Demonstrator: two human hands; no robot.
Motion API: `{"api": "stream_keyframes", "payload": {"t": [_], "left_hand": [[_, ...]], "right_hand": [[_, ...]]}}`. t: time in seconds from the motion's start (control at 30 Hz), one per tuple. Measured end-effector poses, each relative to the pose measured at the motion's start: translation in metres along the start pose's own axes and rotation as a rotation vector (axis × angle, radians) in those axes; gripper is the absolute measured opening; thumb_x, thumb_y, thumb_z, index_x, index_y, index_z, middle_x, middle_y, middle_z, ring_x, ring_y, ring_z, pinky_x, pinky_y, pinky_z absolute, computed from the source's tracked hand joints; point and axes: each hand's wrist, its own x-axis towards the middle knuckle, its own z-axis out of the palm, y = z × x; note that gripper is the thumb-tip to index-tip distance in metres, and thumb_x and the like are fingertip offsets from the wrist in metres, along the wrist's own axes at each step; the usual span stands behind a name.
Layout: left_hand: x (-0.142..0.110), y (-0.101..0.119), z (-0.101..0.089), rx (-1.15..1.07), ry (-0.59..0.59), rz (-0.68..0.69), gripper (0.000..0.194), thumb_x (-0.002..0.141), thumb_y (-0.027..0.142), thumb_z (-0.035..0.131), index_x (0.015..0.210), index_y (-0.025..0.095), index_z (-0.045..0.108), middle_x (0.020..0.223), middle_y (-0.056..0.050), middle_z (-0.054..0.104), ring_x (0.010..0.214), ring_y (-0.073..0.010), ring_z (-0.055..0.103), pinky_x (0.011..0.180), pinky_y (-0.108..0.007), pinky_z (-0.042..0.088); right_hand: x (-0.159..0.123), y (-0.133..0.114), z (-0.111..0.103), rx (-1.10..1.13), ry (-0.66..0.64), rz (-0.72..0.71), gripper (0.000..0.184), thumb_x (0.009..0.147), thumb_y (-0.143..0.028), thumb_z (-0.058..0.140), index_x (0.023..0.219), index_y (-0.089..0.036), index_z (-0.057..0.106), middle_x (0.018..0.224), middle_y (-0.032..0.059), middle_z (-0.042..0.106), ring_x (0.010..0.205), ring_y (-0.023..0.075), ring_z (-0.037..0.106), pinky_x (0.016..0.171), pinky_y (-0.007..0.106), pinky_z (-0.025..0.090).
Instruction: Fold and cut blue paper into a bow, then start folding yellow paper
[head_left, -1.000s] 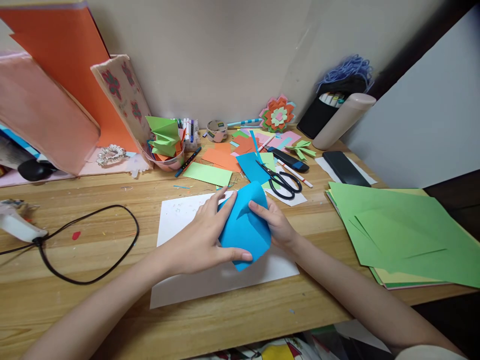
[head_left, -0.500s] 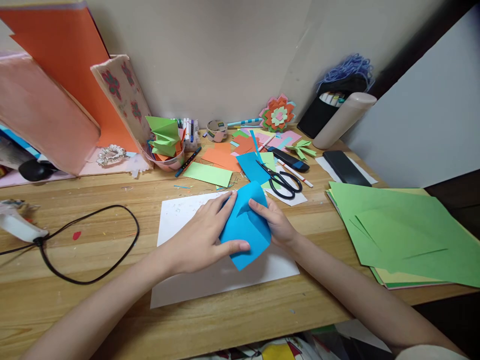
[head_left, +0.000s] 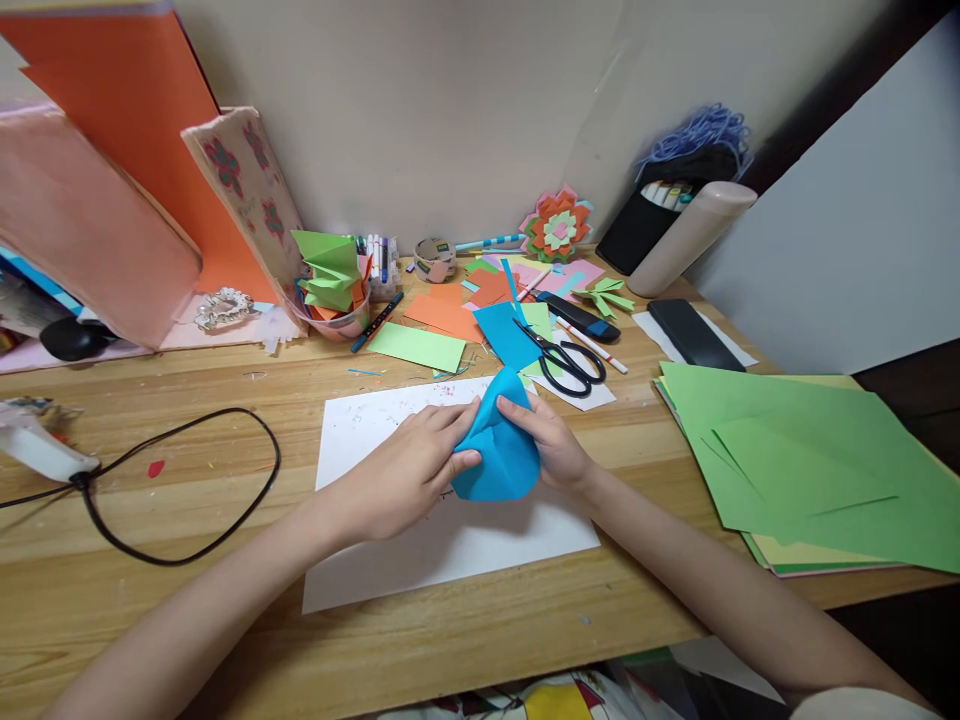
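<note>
While pinching the left edge of a bent blue paper (head_left: 496, 472) between the thumb and fingers of the left hand (head_left: 409, 470), also grips its right side with the right hand (head_left: 553, 440), laying the thumb over the near face and tucking the fingers behind. Holds the paper curved and partly folded above a white sheet (head_left: 375, 570), casting a shadow onto it. Has black scissors (head_left: 568, 368) just beyond the right hand, with the blades lying over a flat blue piece (head_left: 504, 335). Near these, has a light green strip (head_left: 420, 347) and orange scraps (head_left: 444, 314). Farther back, has a roll of tape (head_left: 435, 262) and a layered paper flower (head_left: 559, 230) close to the wall. To the right, has a stack of green sheets (head_left: 795, 440) near the right forearm. To the left, has a looped black cable (head_left: 278, 465) on the wooden table (head_left: 420, 640) and, farther off, a cup (head_left: 349, 325) holding folded green paper (head_left: 330, 278).
</note>
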Motion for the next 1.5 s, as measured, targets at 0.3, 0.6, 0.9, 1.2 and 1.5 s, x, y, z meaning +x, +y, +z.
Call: {"api": "stream_keyframes", "payload": {"t": [0.3,0.6,0.9,1.2,1.5], "left_hand": [[-0.003,-0.008,0.006,0.27,0.104,0.006,0.057,0.091,0.037,0.034,0.144,0.028,0.014,0.126,-0.015,0.041,0.11,-0.0288,0.04,0.088,-0.048,0.04],[-0.001,-0.009,0.002,0.214,0.069,-0.038,0.075,0.084,0.055,0.038,0.145,0.023,0.009,0.106,-0.012,0.043,0.096,-0.0265,0.043,0.085,-0.046,0.04],[-0.001,-0.001,-0.003,0.185,0.167,-0.083,0.074,0.079,0.057,0.047,0.14,0.024,0.024,0.105,-0.01,0.045,0.097,-0.0269,0.045,0.084,-0.046,0.041],[-0.001,0.002,0.001,0.134,0.167,-0.059,0.067,0.081,0.054,0.046,0.139,0.024,0.028,0.113,-0.012,0.046,0.102,-0.0279,0.047,0.088,-0.046,0.04],[0.0,0.002,0.01,0.337,0.135,-0.11,0.077,0.081,0.063,0.035,0.144,0.028,0.009,0.106,-0.012,0.042,0.088,-0.0262,0.052,0.074,-0.043,0.047]], "right_hand": [[0.0,-0.01,-0.004,-0.155,-0.04,0.068,0.03,0.069,-0.038,0.071,0.091,-0.019,0.066,0.087,0.0027,0.07,0.08,0.0178,0.064,0.073,0.029,0.049],[-0.001,-0.01,-0.006,-0.143,-0.169,0.186,0.036,0.075,-0.039,0.066,0.104,-0.019,0.063,0.099,0.0065,0.069,0.091,0.0215,0.064,0.081,0.034,0.049],[-0.001,-0.007,-0.005,-0.165,-0.109,0.057,0.027,0.072,-0.035,0.068,0.094,-0.019,0.066,0.09,0.004,0.07,0.082,0.018,0.064,0.076,0.03,0.049],[-0.003,-0.006,-0.004,-0.125,-0.12,0.035,0.026,0.072,-0.032,0.069,0.093,-0.018,0.066,0.087,0.0028,0.069,0.08,0.0164,0.063,0.074,0.028,0.049],[-0.004,-0.009,-0.002,-0.071,-0.147,0.131,0.027,0.071,-0.031,0.069,0.095,-0.019,0.066,0.088,0.0029,0.07,0.079,0.0179,0.065,0.075,0.031,0.049]]}}
